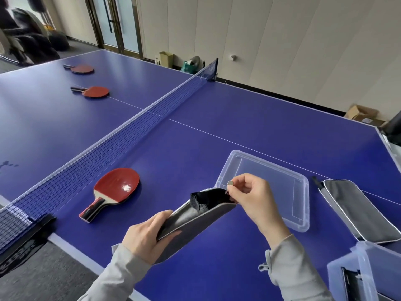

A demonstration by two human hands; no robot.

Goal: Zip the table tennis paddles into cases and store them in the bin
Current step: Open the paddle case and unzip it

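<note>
My left hand (147, 235) grips the near end of a grey paddle case (193, 222), lifted above the blue table (238, 127). My right hand (249, 192) pinches the silver zipper pull (230, 183) at the case's far end, whose mouth gapes open with black lining showing. A red paddle (117, 190) lies flat to the left, close to the net. Two more red paddles (95, 91) (81, 68) lie beyond the net. A second grey case (355, 211) lies flat at the right. The clear bin (366, 276) stands at the bottom right with a dark case partly visible inside.
A clear plastic lid (273, 187) lies flat just behind my right hand. The net (134, 124) crosses the table diagonally, its clamp (32, 231) at the near left edge. Boxes and bags sit on the floor along the far wall.
</note>
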